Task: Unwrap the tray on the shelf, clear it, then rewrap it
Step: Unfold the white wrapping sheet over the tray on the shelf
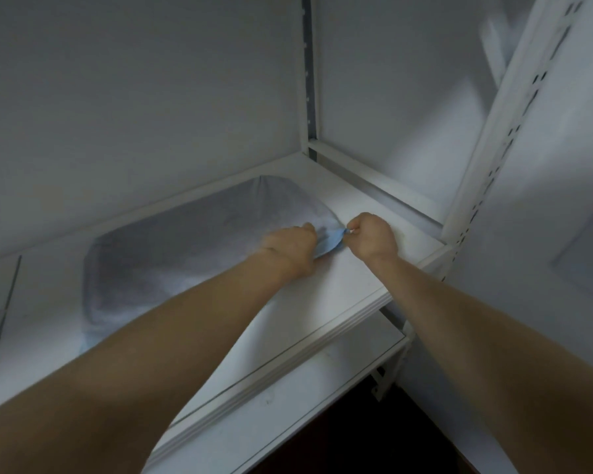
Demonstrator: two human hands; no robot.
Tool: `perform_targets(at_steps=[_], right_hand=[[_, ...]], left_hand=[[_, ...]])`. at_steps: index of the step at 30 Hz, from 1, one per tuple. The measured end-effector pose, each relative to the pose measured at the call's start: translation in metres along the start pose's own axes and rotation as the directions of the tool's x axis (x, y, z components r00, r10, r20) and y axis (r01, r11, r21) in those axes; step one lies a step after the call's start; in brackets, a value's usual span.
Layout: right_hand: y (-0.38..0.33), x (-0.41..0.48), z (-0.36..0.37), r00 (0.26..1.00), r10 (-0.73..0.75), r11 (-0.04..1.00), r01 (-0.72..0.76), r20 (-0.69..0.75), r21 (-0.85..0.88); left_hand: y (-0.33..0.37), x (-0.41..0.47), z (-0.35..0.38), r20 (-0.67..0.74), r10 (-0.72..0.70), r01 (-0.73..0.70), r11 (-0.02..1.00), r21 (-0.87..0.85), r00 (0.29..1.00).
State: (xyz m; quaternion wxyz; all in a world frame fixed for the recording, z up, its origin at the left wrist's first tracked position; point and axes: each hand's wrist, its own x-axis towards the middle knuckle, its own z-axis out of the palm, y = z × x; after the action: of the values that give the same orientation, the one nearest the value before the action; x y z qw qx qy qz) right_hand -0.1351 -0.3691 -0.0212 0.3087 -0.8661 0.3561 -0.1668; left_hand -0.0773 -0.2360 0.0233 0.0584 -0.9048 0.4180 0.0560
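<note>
One blue flap [332, 242] of the grey-wrapped tray [185, 241] on the white shelf [339, 295] was pinched by the right hand [374, 237] and gripped by the left hand [288, 249]

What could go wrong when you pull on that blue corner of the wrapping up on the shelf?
1. The right hand and left hand both hold one small corner of the wrap. It might tear there, and it is needed again for rewrapping.
2. The wrapped tray sits on a smooth shelf. A hard tug could slide it toward the front edge.
</note>
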Motion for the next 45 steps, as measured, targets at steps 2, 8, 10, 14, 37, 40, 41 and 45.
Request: perform_targets(at_steps=[2,8,10,14,37,40,41,45], right_hand=[[0.001,0.001,0.001,1.0,0.013,1.0,-0.013,0.02,-0.011],[-0.006,-0.001,0.002,0.992,0.093,0.964,-0.11,0.082,0.24],[-0.008,0.001,0.003,0.988,0.122,0.928,-0.149,0.1,0.34],[-0.007,0.005,0.007,0.978,0.159,0.83,-0.208,0.138,0.518],[-0.019,0.014,-0.03,0.956,0.273,0.471,-0.228,0.105,0.853],[-0.006,0.037,-0.019,0.919,0.348,0.488,-0.346,0.184,0.802],[-0.003,0.042,-0.016,0.906,0.354,0.518,-0.396,0.232,0.758],[0.0,0.058,-0.01,0.868,0.362,0.649,-0.496,0.339,0.577]], left_hand=[[0.005,0.0,0.003,-0.012,0.003,-0.003,1.0,0.028,1.0],[0.012,0.002,0.008,-0.03,-0.022,0.024,0.998,0.065,0.999],[0.01,0.002,0.006,-0.04,-0.023,0.026,0.997,0.076,0.999],[0.011,0.001,0.002,-0.021,-0.016,0.018,0.994,0.109,1.0],[-0.014,-0.001,-0.024,0.246,0.069,-0.026,0.984,-0.174,0.967],[-0.02,0.004,-0.025,0.35,0.076,0.037,0.951,-0.306,0.934],[-0.02,0.004,-0.026,0.376,0.075,0.058,0.942,-0.33,0.924],[-0.022,0.007,-0.027,0.435,0.034,0.173,0.887,-0.428,0.9]])
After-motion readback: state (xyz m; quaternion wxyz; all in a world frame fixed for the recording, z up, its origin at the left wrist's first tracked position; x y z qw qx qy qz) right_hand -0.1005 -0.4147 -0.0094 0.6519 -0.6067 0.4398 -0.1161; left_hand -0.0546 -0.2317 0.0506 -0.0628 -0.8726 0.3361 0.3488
